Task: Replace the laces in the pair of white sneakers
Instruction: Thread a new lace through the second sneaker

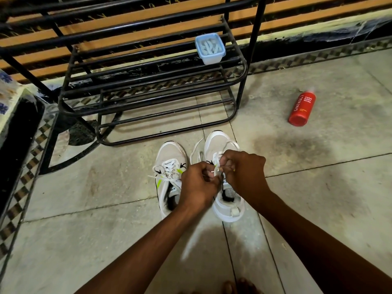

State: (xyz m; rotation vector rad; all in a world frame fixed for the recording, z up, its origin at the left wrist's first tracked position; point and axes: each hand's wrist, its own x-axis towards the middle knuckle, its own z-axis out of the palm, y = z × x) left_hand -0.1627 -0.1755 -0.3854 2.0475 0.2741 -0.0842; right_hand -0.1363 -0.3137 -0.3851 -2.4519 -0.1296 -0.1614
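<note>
Crouching over the stone-tile floor [106, 209], a person works on a pair of white mesh sneakers with neon-green accents. Left hand [198, 183] and right hand [241, 168] both curled, pinching the thin white lace [216, 168] of the right-side sneaker [218, 145] over its eyelets; exact fingertip contact is blurred, and the hands cover the middle of that shoe. Loose lace loops trail over its toe and onto the floor between the shoes. Left-side sneaker [169, 153] sits just beside it, still laced, its heel partly hidden behind the left forearm. Black metal tube shoe rack [148, 81] stands beyond the shoes; on its top tier sits a small clear plastic tub with a pale blue rim [210, 49] holding white strips, likely laces, too small to confirm. Red cylindrical foam body wash bottle [302, 109] lies on its side well apart to the right. Toes at the bottom edge are cut off.
</note>
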